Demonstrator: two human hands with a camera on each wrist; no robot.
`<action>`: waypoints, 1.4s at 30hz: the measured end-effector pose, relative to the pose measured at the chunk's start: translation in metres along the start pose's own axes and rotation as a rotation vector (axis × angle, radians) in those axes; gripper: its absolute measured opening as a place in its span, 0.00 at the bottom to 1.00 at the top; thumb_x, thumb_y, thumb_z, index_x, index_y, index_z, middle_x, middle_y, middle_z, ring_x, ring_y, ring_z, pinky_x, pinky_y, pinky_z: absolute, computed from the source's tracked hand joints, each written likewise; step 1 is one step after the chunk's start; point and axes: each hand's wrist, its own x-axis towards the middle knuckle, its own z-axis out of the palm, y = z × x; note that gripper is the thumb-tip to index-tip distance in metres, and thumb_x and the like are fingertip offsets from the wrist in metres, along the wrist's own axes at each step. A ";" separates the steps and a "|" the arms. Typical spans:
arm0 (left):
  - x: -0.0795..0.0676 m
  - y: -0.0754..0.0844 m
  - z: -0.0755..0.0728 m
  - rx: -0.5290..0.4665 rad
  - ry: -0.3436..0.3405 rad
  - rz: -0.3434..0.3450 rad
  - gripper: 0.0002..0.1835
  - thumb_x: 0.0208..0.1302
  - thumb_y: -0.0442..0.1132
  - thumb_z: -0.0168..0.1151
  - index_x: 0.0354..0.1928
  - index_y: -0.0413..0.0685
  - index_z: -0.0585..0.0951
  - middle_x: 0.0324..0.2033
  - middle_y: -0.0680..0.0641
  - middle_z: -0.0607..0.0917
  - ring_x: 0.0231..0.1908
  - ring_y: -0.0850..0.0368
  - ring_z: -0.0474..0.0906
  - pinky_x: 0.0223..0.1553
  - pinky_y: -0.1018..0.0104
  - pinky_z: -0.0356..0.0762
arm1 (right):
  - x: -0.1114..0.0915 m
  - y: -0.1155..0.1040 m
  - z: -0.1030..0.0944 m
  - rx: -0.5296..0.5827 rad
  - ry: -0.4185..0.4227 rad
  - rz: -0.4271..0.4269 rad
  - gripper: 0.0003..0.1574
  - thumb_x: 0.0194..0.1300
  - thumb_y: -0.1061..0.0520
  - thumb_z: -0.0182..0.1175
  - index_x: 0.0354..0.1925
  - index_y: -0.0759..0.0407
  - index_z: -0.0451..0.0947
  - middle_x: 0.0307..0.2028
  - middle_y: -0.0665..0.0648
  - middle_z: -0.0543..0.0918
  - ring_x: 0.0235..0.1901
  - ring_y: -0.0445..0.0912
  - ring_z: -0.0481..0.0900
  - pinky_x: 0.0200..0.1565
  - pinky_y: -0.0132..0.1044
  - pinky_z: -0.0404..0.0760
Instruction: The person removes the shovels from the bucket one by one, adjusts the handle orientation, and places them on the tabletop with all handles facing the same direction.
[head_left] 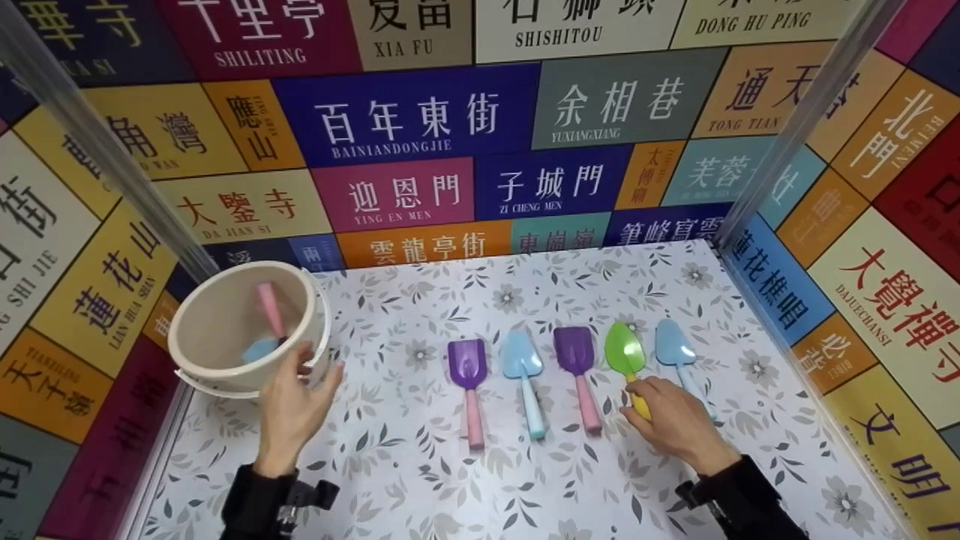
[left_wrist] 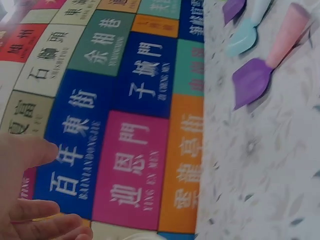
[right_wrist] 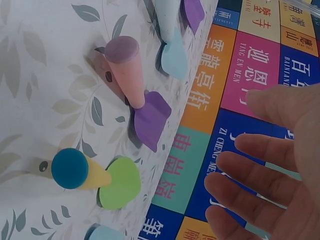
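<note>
My left hand (head_left: 294, 412) is beside the near right rim of a cream bucket (head_left: 196, 375), its fingers relaxed and holding nothing. Inside the bucket lie a pink-handled toy shovel (head_left: 268, 304) and a light blue piece (head_left: 259, 349), both partly hidden. Over the yellow handle of a green toy shovel (head_left: 625, 349) hovers my right hand (head_left: 679, 424); the right wrist view shows its fingers spread and apart from the handle. A light blue shovel (head_left: 675, 349) lies just right of it, its handle partly covered by that hand.
To the left in the same row lie a purple shovel with a pink handle (head_left: 576, 352), a light blue shovel (head_left: 523, 360) and another purple shovel (head_left: 467, 364). Sign-printed walls (head_left: 405, 112) border the flower-patterned tabletop (head_left: 390, 450) at the back and sides.
</note>
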 end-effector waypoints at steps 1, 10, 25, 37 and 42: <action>0.005 -0.001 -0.008 0.006 -0.004 -0.018 0.26 0.63 0.38 0.74 0.59 0.30 0.80 0.47 0.29 0.89 0.41 0.33 0.86 0.47 0.41 0.84 | 0.000 0.001 -0.001 -0.002 0.003 0.001 0.19 0.64 0.56 0.74 0.49 0.65 0.84 0.43 0.63 0.88 0.42 0.58 0.87 0.44 0.53 0.87; 0.077 -0.017 -0.068 0.113 -0.310 -0.274 0.44 0.76 0.54 0.62 0.79 0.30 0.60 0.71 0.22 0.71 0.67 0.25 0.73 0.66 0.31 0.74 | 0.002 0.003 -0.006 -0.006 0.004 0.015 0.19 0.64 0.56 0.73 0.50 0.65 0.85 0.43 0.63 0.88 0.43 0.58 0.87 0.44 0.54 0.87; 0.130 -0.061 -0.049 0.355 -0.691 -0.436 0.63 0.70 0.74 0.56 0.80 0.24 0.49 0.76 0.16 0.53 0.76 0.15 0.49 0.77 0.25 0.50 | 0.002 0.003 -0.007 -0.030 0.009 -0.003 0.18 0.63 0.55 0.74 0.47 0.64 0.84 0.41 0.62 0.88 0.38 0.56 0.87 0.40 0.50 0.87; 0.133 -0.088 -0.037 0.426 -0.819 -0.533 0.63 0.60 0.83 0.54 0.71 0.26 0.70 0.71 0.18 0.67 0.69 0.18 0.66 0.71 0.27 0.65 | -0.002 0.004 -0.004 -0.039 0.078 -0.040 0.18 0.61 0.56 0.76 0.45 0.64 0.85 0.39 0.59 0.87 0.36 0.53 0.86 0.37 0.46 0.86; 0.120 -0.093 -0.039 0.385 -0.825 -0.482 0.42 0.62 0.66 0.65 0.54 0.28 0.83 0.56 0.25 0.83 0.52 0.32 0.81 0.59 0.40 0.79 | -0.001 0.004 -0.004 -0.032 0.111 -0.055 0.17 0.60 0.58 0.77 0.44 0.64 0.85 0.38 0.59 0.87 0.35 0.53 0.86 0.35 0.45 0.86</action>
